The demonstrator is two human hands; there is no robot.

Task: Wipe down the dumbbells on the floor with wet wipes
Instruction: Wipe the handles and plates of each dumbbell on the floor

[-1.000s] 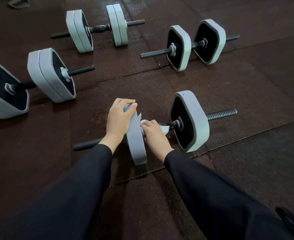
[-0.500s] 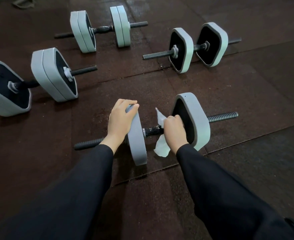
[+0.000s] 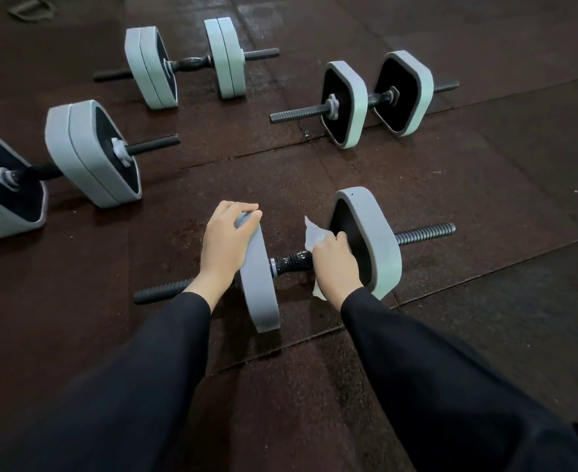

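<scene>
Four dumbbells lie on the floor (image 3: 485, 206); our left hand (image 3: 224, 243) steadies the nearest dumbbell (image 3: 365, 243) by its plate, our right hand (image 3: 335, 264) clamps a wipe (image 3: 314, 233) around the handle; best twist while sliding.

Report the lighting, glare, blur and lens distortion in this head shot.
Head view: dim, even light; wet glare on the dark rubber floor and on the black knurled handle of the nearest grey-plated dumbbell; sharp at the left hand and right hand; wide-angle stretch enlarges the black sleeves at the frame's bottom.
</scene>
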